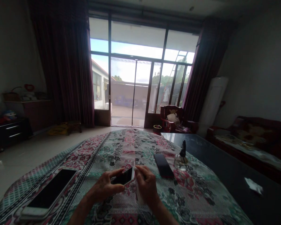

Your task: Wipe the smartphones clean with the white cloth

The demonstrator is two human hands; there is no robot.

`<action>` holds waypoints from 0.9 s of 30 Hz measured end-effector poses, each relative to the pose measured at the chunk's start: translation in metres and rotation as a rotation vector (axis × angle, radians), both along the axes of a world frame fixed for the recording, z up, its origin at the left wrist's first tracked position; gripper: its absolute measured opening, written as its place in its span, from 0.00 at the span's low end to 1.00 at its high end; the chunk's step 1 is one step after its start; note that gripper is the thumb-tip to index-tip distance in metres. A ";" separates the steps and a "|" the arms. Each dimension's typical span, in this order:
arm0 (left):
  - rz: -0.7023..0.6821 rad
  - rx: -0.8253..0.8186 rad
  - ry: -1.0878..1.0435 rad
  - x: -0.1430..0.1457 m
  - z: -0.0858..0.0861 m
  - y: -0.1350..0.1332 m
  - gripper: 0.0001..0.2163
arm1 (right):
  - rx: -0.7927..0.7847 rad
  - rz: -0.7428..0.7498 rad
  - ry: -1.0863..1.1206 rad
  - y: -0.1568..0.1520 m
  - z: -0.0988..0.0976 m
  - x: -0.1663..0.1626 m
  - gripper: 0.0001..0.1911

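My left hand [107, 184] grips a smartphone [123, 177] by its left end, thumb along the near edge and fingers on the far edge. The phone is tilted, its dark screen facing me. My right hand [146, 184] is closed, its fingertips pinched at the phone's right end. A pale, blurred strip [139, 194] shows under those fingers; I cannot tell what it is. Flat on the tablecloth to the left lies a larger white smartphone [50, 190] with a dark screen. Right of my hands lies a dark smartphone [164, 165]. Behind it stands a clear bottle with a black top [183, 149].
A floral tablecloth [131, 143] covers the rounded table. Beside it, a glossy black table [227, 172] bears a crumpled white tissue [254, 186]. Farther off are a wooden armchair [173, 117], a sofa [255, 134], a dark drawer cabinet [11, 131] and glass doors [131, 93] between curtains.
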State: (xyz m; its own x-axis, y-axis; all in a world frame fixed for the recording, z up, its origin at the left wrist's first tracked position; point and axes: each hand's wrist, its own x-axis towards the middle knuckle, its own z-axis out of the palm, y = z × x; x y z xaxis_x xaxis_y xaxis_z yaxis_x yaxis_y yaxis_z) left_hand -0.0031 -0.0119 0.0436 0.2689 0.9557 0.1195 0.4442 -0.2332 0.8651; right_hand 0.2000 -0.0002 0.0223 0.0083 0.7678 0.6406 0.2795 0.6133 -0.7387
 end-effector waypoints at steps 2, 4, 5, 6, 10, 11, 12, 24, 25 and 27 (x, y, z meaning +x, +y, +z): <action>0.009 0.006 -0.006 -0.003 -0.002 0.002 0.31 | 0.025 0.037 -0.003 -0.006 0.000 -0.002 0.11; 0.034 0.013 -0.002 -0.007 -0.003 0.004 0.30 | 0.054 0.073 -0.001 -0.013 0.000 -0.005 0.11; 0.048 0.017 0.000 -0.008 -0.004 0.005 0.30 | 0.066 0.085 0.002 -0.016 0.001 -0.006 0.11; 0.058 0.024 0.003 -0.009 -0.004 0.006 0.29 | 0.071 0.090 0.005 -0.017 0.002 -0.006 0.11; 0.031 0.025 0.017 -0.006 -0.004 0.004 0.30 | 0.023 0.071 0.019 -0.013 -0.001 -0.002 0.11; 0.014 0.017 0.028 -0.004 -0.003 0.003 0.31 | 0.001 0.060 0.026 -0.010 -0.003 -0.001 0.11; 0.001 0.008 0.041 -0.002 -0.003 0.002 0.31 | -0.020 0.051 0.032 -0.007 -0.005 0.001 0.11; 0.054 0.007 0.048 -0.008 -0.007 0.004 0.32 | 0.006 0.122 0.049 -0.014 -0.005 -0.004 0.13; 0.059 0.006 0.047 -0.008 -0.007 0.004 0.32 | 0.006 0.125 0.057 -0.015 -0.005 -0.005 0.14; 0.048 0.010 0.052 -0.007 -0.006 0.004 0.32 | -0.022 0.121 0.071 -0.014 -0.007 -0.004 0.14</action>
